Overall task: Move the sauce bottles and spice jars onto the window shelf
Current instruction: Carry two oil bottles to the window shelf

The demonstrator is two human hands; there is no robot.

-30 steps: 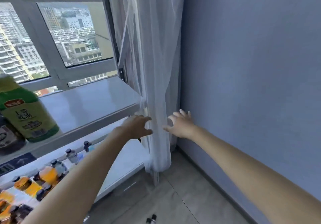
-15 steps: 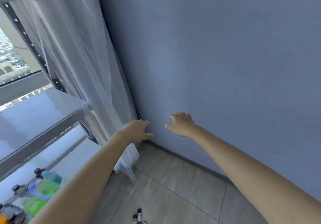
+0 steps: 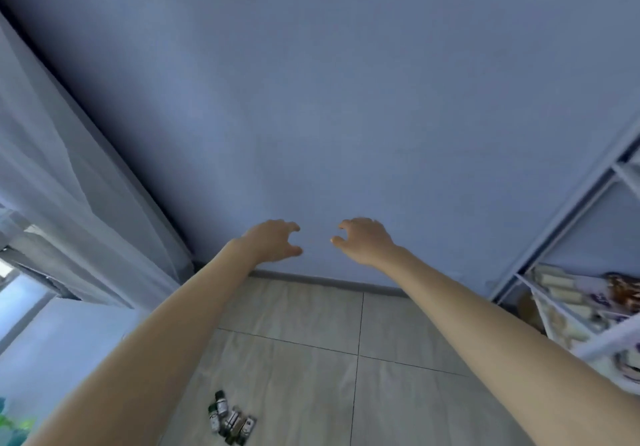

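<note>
Both arms reach out toward the blue wall (image 3: 346,99). The left hand (image 3: 272,241) and right hand (image 3: 363,241) hang side by side, fingers loosely curled, holding nothing. A cluster of small bottles (image 3: 230,419) lies on the tiled floor (image 3: 311,359), well below the hands, beside the left forearm.

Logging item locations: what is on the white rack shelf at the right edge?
The white rack holds pale rolled items and a brown-patterned package on its shelf. Blur hides what they are, and the frame edge cuts off the rest.
</note>
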